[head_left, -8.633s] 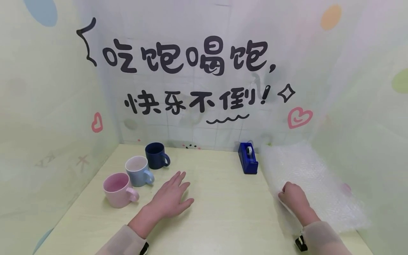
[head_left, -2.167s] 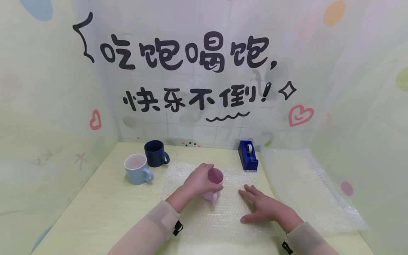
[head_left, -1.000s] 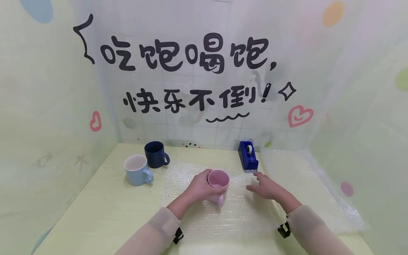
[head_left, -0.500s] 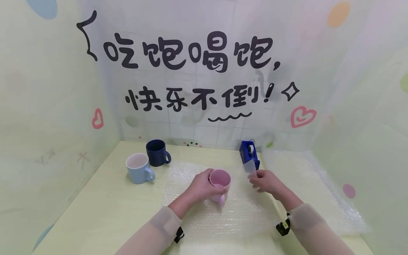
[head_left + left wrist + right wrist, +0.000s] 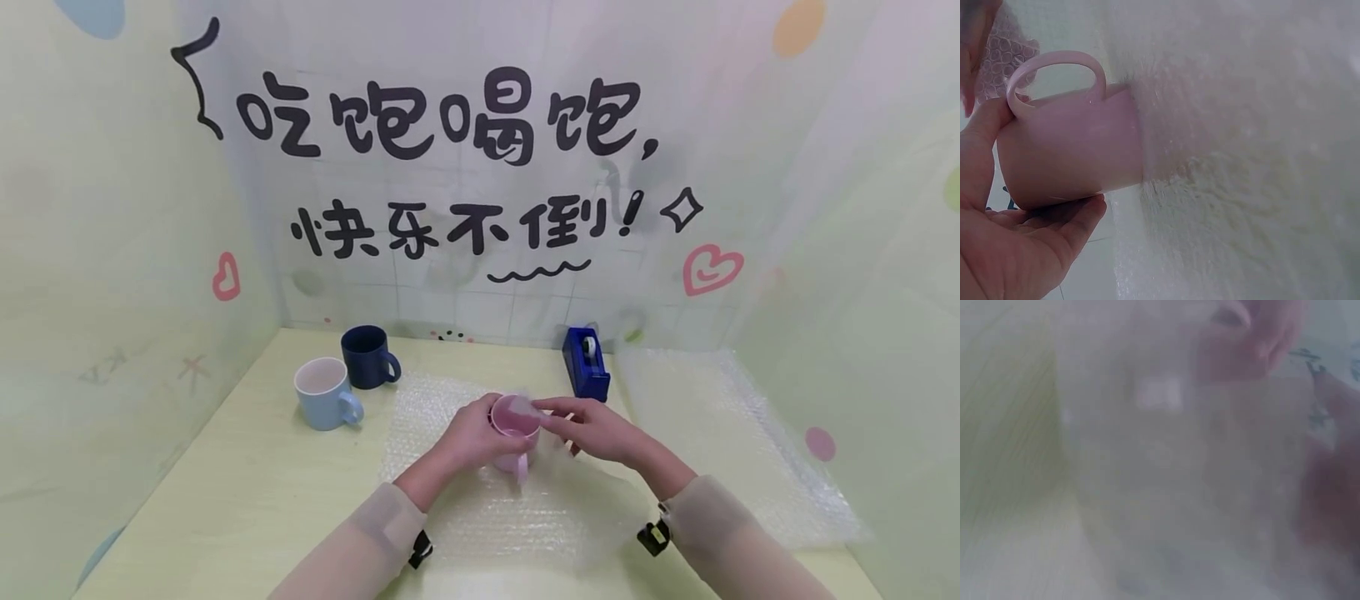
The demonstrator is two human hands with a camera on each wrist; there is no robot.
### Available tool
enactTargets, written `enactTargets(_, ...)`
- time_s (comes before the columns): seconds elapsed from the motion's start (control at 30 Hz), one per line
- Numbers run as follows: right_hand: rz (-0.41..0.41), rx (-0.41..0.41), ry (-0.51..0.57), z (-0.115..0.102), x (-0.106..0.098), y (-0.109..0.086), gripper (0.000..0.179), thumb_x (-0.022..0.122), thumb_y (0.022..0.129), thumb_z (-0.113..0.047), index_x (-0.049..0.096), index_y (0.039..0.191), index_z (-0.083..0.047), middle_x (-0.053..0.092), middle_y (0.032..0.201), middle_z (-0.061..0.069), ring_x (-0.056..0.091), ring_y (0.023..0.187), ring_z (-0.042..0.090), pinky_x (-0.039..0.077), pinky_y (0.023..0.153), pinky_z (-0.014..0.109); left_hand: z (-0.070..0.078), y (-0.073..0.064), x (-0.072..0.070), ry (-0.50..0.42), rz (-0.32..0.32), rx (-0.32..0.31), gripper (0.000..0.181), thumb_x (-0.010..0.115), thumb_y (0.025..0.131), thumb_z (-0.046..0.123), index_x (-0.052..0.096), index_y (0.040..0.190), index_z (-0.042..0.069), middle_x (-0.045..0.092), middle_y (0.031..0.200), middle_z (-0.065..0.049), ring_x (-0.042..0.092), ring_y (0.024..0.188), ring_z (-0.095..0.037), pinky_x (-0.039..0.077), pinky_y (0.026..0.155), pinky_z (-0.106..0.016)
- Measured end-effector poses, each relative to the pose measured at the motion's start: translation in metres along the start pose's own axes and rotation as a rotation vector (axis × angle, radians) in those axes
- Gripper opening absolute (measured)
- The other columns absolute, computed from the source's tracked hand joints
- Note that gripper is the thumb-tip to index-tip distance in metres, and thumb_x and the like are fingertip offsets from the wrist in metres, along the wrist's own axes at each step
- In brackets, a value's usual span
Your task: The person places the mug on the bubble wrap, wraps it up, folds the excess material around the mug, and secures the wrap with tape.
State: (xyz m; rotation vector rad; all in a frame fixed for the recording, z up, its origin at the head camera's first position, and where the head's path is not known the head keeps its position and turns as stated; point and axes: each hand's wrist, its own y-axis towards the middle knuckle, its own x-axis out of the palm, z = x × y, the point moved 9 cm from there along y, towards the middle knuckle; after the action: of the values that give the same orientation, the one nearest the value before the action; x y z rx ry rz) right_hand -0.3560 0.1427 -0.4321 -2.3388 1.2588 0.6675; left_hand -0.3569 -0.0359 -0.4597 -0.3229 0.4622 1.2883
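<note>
My left hand (image 5: 474, 435) grips the pink mug (image 5: 507, 427) round its side, and the mug stands upright on a sheet of bubble wrap (image 5: 487, 521). In the left wrist view, the thumb lies near the handle of the mug (image 5: 1079, 147) and the fingers are under its far side. My right hand (image 5: 600, 429) pinches the right-hand corner of that sheet, lifted over to the mug's rim. The raised bubble wrap (image 5: 1147, 462) blurs most of the right wrist view, with the mug (image 5: 1244, 344) dim behind it.
A light blue mug (image 5: 321, 396) and a dark blue mug (image 5: 363, 360) stand at the back left. Behind my right hand is a blue tape dispenser (image 5: 585, 367). More bubble wrap (image 5: 720, 450) lies along the table's right side.
The pink mug went from the left row onto a bubble wrap sheet laid mid-table. My right hand has since taken the sheet's corner near the dispenser and brought it left to the mug.
</note>
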Motion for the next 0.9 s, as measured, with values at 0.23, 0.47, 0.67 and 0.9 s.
enactTargets(0.23, -0.055, 0.016, -0.041, 0.0, -0.002, 0.009, 0.04, 0.056, 0.116, -0.034, 0.069, 0.147, -0.013, 0.074, 0.116, 0.015, 0.072, 0.092, 0.025, 0.066, 0.08, 0.04, 0.0, 0.0, -0.001, 0.038, -0.004, -0.012, 0.075, 0.097, 0.081, 0.039, 0.065, 0.14, 0.003, 0.076, 0.125, -0.013, 0.072, 0.111, -0.027, 0.064, 0.097, -0.047)
enactTargets(0.47, -0.117, 0.015, -0.149, -0.011, -0.002, 0.003, 0.042, 0.064, 0.111, -0.024, 0.066, 0.152, -0.016, 0.076, 0.116, 0.015, 0.074, 0.091, 0.025, 0.066, 0.083, 0.053, 0.001, 0.0, -0.001, 0.034, -0.015, -0.025, 0.076, 0.097, 0.082, 0.038, 0.064, 0.141, 0.003, 0.075, 0.128, -0.014, 0.072, 0.114, -0.028, 0.063, 0.099, -0.049)
enactTargets(0.67, -0.155, 0.022, -0.217, -0.019, -0.001, -0.001, 0.047, 0.064, 0.111, -0.024, 0.062, 0.157, -0.016, 0.075, 0.116, 0.012, 0.074, 0.094, 0.031, 0.064, 0.078, 0.046, 0.001, 0.0, -0.002, 0.029, -0.01, -0.027, 0.077, 0.097, 0.082, 0.038, 0.064, 0.142, 0.003, 0.075, 0.128, -0.014, 0.071, 0.114, -0.028, 0.063, 0.1, -0.049)
enactTargets(0.9, -0.109, 0.038, -0.231, -0.019, -0.004, 0.013, 0.03, 0.062, 0.113, -0.028, 0.077, 0.137, -0.016, 0.073, 0.108, 0.016, 0.072, 0.084, 0.024, 0.063, 0.075, 0.039, 0.003, -0.002, -0.001, 0.008, -0.006, 0.015, 0.07, 0.097, 0.081, 0.034, 0.067, 0.136, 0.003, 0.077, 0.122, -0.012, 0.072, 0.108, -0.025, 0.063, 0.094, -0.044)
